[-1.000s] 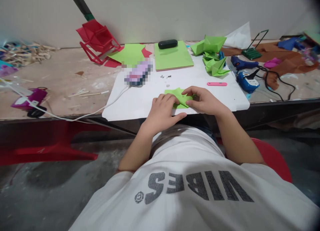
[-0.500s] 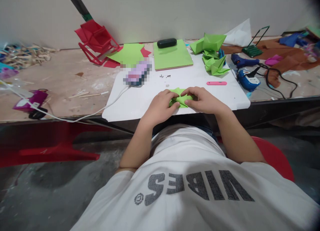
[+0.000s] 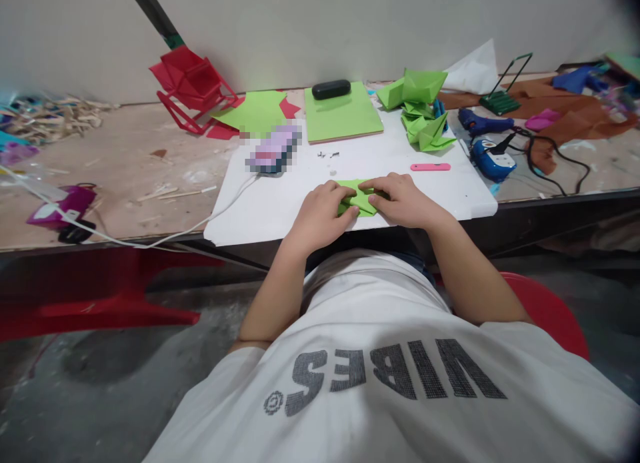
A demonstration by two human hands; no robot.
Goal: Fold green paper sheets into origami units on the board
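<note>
A folded piece of green paper point(image 3: 361, 199) lies on the white board point(image 3: 260, 216) near its front edge. My left hand point(image 3: 323, 213) grips its left side, thumb low and fingers curled over the top. On the right side, my right hand point(image 3: 400, 199) pinches the paper between thumb and fingers. Parts of the paper are hidden under both hands. Beyond the hands lies a pink utility knife point(image 3: 431, 167), and folded green paper shapes point(image 3: 425, 129) stand at the board's back right.
A black case point(image 3: 331, 89) rests on a stack of green paper point(image 3: 345, 119). To its left are a phone point(image 3: 274, 149) with a white cable and a red paper rocking chair point(image 3: 193, 89). A blue glue gun point(image 3: 485, 121) and its dark cord lie at right.
Both hands stay on the green paper, and its upper part looks pressed flatter now. The right hand has shifted slightly left; the view has tilted a little.
</note>
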